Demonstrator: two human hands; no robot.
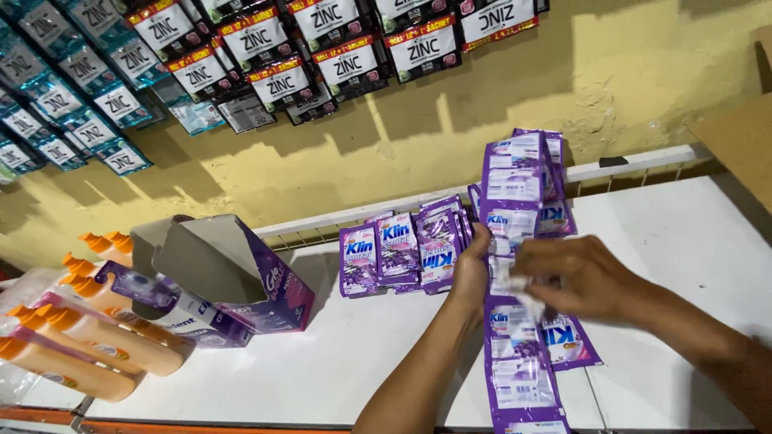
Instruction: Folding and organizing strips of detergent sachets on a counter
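A long strip of joined purple sachets (513, 185) hangs upright in front of me over a white shelf (683, 233). My left hand (473, 269) grips the strip at its left edge, about mid-height. My right hand (581, 277) pinches the strip just right of that, at a white seam between two sachets. The lower part of the strip (519, 366) dangles below both hands. A row of loose purple sachets (398, 249) leans against the shelf's back rail, just left of my left hand.
An open purple cardboard box (233, 273) lies on its side at the left. Orange-capped bottles (80, 337) lie at the far left. Strips of dark and teal sachets (265, 48) hang on the yellow wall. A cardboard piece (744, 145) sits at right.
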